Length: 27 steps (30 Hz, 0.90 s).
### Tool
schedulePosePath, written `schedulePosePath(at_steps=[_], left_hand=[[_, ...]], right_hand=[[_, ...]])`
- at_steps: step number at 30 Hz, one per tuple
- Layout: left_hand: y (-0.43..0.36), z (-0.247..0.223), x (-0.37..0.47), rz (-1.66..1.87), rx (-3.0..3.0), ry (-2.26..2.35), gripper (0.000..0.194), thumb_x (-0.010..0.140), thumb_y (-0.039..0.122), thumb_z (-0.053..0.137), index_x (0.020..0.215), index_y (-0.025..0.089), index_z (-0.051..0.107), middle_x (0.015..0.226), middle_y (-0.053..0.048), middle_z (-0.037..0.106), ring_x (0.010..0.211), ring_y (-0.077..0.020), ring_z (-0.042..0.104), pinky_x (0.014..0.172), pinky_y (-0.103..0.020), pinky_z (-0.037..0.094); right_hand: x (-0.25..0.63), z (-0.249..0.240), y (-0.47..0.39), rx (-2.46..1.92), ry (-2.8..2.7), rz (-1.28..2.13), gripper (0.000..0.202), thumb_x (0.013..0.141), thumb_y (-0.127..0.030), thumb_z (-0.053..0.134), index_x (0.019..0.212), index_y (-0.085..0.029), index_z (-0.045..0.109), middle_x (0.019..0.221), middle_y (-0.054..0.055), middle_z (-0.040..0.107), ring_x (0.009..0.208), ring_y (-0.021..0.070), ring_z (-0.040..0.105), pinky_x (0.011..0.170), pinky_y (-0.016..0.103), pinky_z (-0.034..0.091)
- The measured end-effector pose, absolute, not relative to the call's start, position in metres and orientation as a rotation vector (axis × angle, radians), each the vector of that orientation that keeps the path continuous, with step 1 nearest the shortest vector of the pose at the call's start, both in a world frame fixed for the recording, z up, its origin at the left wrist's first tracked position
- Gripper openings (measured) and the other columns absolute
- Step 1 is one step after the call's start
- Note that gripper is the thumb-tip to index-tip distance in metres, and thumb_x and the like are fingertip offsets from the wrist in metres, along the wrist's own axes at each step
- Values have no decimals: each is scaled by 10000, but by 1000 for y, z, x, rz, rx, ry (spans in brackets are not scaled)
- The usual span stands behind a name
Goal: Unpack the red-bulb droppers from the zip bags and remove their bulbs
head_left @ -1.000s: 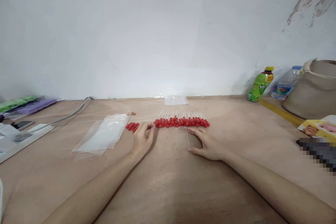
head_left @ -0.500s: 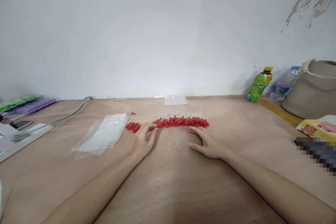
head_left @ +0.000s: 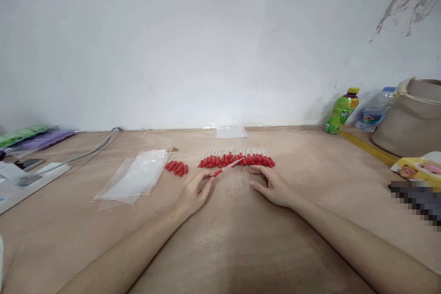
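Observation:
Between the thumb and fingers of my left hand [head_left: 195,189] is a glass dropper [head_left: 228,166], held by its red rubber bulb. Its clear tip slants up to the right over a row of droppers [head_left: 237,160], whose red bulbs face me and whose tips point at the wall. Just in front of that row lie several thin glass tubes [head_left: 237,183] without bulbs. At their right end is my right hand [head_left: 274,187], thumb and fingers apart, fingertips close to the last tube; whether they touch it I cannot tell. Loose red rubber bulbs [head_left: 177,167] are heaped to the left.
Clear plastic bags [head_left: 138,177] lie left of the loose bulbs, and another bag [head_left: 230,132] is by the wall. At right stand a green bottle [head_left: 341,112], a water bottle [head_left: 374,110] and a beige bin [head_left: 408,119]. A grey cable [head_left: 93,148] crosses the left side.
My left hand has come slightly back from the left end of the row and now holds a dropper angled to the right. My right hand has shifted slightly right.

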<state>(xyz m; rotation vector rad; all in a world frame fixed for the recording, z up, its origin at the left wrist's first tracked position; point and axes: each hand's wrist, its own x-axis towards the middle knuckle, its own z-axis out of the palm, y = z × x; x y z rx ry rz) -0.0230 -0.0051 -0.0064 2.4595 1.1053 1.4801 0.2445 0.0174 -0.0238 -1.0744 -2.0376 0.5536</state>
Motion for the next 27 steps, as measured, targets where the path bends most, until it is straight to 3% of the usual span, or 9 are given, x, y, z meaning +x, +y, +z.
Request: schedulePosePath(at_steps=[10,13,18,24,27], left_hand=[[-7,-2,-23,1452,2569,1062,147,814,136,479,943,175,538,851,-56,625,805,-153,600,723,-290,498],[-9,-1,-23,1427,2611,1026,147,813,133,477,940,176,538,847,-55,636,791,-149,611,713,-279,501],[-14,-1,-21,1241,2690,895,157,823,120,455,942,180,539,899,-67,643,857,-153,616,752,-274,507],[-19,-4,-16,1208,2684,716,190,825,100,435,952,177,555,946,-77,638,903,-151,606,812,-283,503],[-22,-2,-12,1205,2693,774,285,816,117,470,1090,184,517,1007,-85,622,956,-162,589,847,-298,492]], right_hand=[[243,-22,21,-1102,-1843,696,284,852,-289,411,1106,-184,483,1051,97,614,981,199,576,851,392,467],[243,-14,15,-1070,-1829,492,289,874,-332,373,1101,-202,498,1067,87,600,998,204,556,853,394,450],[238,-6,3,-856,-2149,47,330,820,-354,496,1127,-235,525,1076,87,578,1009,230,505,871,421,384],[225,-12,0,-721,-2283,-142,160,816,-303,522,940,-251,611,964,46,625,948,204,510,842,402,361],[221,-10,-4,-679,-2286,-166,117,829,-249,501,850,-230,615,880,31,641,902,185,520,830,384,363]])
